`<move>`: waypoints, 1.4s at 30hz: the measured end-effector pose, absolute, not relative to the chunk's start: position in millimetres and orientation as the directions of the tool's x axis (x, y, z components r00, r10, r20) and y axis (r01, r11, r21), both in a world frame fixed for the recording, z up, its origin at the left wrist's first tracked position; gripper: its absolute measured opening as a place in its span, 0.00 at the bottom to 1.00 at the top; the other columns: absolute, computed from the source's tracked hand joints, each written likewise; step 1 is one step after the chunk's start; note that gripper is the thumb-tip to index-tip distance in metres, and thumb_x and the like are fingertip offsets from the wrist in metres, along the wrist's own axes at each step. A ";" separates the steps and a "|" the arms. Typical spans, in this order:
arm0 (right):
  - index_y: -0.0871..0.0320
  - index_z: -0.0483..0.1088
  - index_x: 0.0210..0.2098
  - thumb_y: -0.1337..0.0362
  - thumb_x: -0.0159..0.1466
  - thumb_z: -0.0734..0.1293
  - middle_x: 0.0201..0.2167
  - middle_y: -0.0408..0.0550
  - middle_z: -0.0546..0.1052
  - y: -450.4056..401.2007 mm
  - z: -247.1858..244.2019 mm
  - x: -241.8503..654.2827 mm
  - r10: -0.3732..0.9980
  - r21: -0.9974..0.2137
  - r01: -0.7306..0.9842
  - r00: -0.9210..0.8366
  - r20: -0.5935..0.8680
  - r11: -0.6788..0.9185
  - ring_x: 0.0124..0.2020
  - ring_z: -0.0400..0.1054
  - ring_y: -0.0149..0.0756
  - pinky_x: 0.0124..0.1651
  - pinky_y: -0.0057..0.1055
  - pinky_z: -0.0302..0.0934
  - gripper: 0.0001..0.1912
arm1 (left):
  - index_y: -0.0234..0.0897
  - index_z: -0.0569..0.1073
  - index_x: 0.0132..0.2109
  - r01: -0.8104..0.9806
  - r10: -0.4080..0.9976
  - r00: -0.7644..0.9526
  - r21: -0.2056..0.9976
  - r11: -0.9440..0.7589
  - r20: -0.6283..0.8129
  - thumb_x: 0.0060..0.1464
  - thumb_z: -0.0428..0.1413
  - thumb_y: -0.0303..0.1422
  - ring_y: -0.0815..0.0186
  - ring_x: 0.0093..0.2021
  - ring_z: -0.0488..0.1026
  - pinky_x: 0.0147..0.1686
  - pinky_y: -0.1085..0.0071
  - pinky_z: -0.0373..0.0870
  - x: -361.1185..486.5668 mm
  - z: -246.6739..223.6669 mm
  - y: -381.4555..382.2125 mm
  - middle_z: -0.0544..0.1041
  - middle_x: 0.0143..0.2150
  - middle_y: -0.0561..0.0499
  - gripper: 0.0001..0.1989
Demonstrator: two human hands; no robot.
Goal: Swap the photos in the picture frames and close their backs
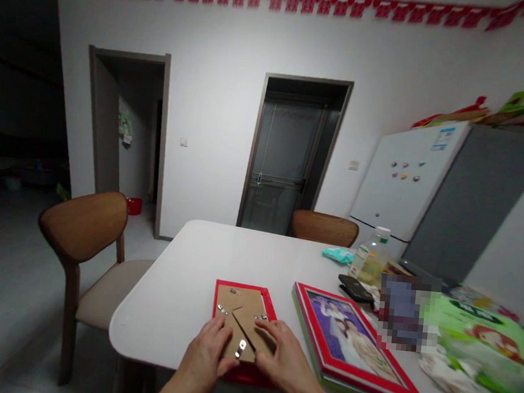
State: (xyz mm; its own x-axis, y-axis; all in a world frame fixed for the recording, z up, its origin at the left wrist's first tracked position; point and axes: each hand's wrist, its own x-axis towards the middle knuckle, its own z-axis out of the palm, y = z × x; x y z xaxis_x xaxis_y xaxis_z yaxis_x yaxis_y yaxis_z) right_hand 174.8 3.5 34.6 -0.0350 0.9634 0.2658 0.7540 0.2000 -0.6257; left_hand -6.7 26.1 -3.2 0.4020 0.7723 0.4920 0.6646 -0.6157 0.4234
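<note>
A red picture frame (220,287) lies face down near the front edge of the white table, its brown backing board (248,299) facing up. Small metal clips sit around the board, and a dark slanting line, perhaps the edge of a stand leg, crosses its middle. My left hand (205,353) grips the left side, thumb by the lower metal piece (241,347). On the right side, my right hand (284,357) has its fingers curled over the board near a clip and its thumb on the lower part. The frame's underside is hidden.
Right of my hands, a larger red-framed photo (350,339) tops a stack. Beyond it are a dark phone-like object (355,288), a bottle (369,258), a teal packet (338,255) and a green package (483,338). Wooden chairs (85,224) stand left and behind the white table (166,286).
</note>
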 end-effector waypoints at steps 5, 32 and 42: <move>0.60 0.69 0.38 0.68 0.44 0.60 0.34 0.49 0.69 10.6 20.1 189.7 0.969 -0.589 0.791 -0.017 0.248 0.165 0.38 0.62 0.37 0.44 0.30 0.56 0.20 | 0.33 0.69 0.42 0.694 0.829 0.431 0.456 -0.557 0.357 0.41 0.57 0.28 0.56 0.50 0.64 0.49 0.60 0.61 11.6 -0.3 25.8 0.68 0.49 0.40 0.17; 0.56 0.70 0.36 0.66 0.57 0.55 0.34 0.50 0.67 46.0 3.8 185.4 0.946 -0.243 0.961 -0.051 0.320 0.135 0.37 0.58 0.36 0.39 0.28 0.50 0.15 | 0.33 0.66 0.40 0.648 0.807 0.526 0.488 -0.584 0.267 0.38 0.60 0.29 0.55 0.53 0.59 0.54 0.51 0.47 -12.3 -2.4 17.1 0.64 0.52 0.38 0.19; 0.60 0.73 0.27 0.69 0.55 0.57 0.30 0.52 0.70 75.4 -0.9 188.1 0.960 -0.290 0.949 -0.038 0.276 0.121 0.34 0.59 0.34 0.35 0.25 0.51 0.13 | 0.33 0.66 0.43 0.628 0.826 0.510 0.553 -0.548 0.239 0.37 0.60 0.29 0.54 0.53 0.59 0.54 0.51 0.48 -11.7 0.5 18.2 0.65 0.51 0.39 0.22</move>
